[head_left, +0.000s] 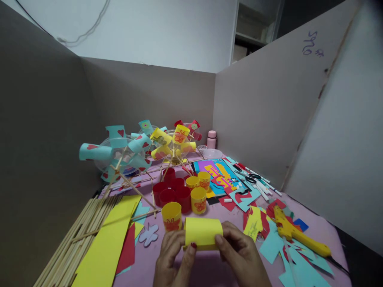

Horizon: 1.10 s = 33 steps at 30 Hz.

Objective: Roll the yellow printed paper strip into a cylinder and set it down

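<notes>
Between left hand point(172, 260) and right hand point(241, 254), a rolled yellow strip point(203, 229).
Both hands' fingers pinch it, one at each end; just beyond the left fingers stands a yellow ring point(171, 212).

Left hand point(172, 257) bare, thumbnail point(194, 245) polished dark red; right hand point(241, 255) likewise bare.

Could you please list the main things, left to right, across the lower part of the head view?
Wooden sticks, yellow paper sheet, lavender cutout, left hand, yellow paper roll, right hand, yellow glue gun.
</notes>
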Each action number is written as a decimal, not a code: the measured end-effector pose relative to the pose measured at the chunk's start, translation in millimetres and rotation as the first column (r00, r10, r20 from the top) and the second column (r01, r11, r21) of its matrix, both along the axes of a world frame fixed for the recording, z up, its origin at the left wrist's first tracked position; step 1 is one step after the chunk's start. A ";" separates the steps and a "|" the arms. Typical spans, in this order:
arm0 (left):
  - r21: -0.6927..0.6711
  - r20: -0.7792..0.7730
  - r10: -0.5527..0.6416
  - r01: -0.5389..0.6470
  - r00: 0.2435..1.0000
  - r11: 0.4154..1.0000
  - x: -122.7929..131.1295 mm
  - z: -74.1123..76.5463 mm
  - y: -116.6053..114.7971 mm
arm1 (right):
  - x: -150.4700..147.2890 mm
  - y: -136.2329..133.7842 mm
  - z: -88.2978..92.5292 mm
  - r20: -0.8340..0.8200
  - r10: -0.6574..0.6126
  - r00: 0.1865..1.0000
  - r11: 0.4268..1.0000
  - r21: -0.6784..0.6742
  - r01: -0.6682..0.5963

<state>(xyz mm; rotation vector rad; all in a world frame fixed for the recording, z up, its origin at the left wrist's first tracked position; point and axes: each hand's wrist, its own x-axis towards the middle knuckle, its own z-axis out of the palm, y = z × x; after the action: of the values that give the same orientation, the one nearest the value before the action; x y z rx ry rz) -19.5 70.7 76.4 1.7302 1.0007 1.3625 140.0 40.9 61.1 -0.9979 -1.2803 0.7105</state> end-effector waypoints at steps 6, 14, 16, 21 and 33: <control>-0.057 -0.048 -0.122 0.119 0.991 0.991 -9.0 -17.2 16.9 | -0.5 -0.2 -4.5 0.010 0.033 0.999 0.997 -0.073 -0.032; -0.069 -0.087 -0.213 0.207 0.973 0.976 -12.6 -19.7 21.1 | 3.0 2.5 -9.0 0.068 -0.008 0.998 0.996 -0.085 0.014; -0.092 -0.087 -0.216 0.208 0.973 0.974 -12.9 -21.0 21.8 | 3.0 2.3 -8.1 0.062 -0.012 0.998 0.997 -0.080 0.017; -0.093 -0.075 -0.215 0.208 0.974 0.974 -14.8 -25.6 20.6 | 0.4 2.0 -5.7 -0.005 0.076 0.997 0.989 -0.126 -0.077; 0.217 -0.228 -0.136 0.186 0.964 0.958 -13.6 -18.9 19.5 | 0.5 2.3 -9.8 -0.010 0.006 1.000 0.986 -0.164 -0.007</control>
<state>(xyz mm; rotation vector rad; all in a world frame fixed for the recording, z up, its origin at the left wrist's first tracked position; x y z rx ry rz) -33.2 90.1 57.5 2.1233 0.8098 1.2522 140.5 43.2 51.3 -1.1225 -1.2320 0.8353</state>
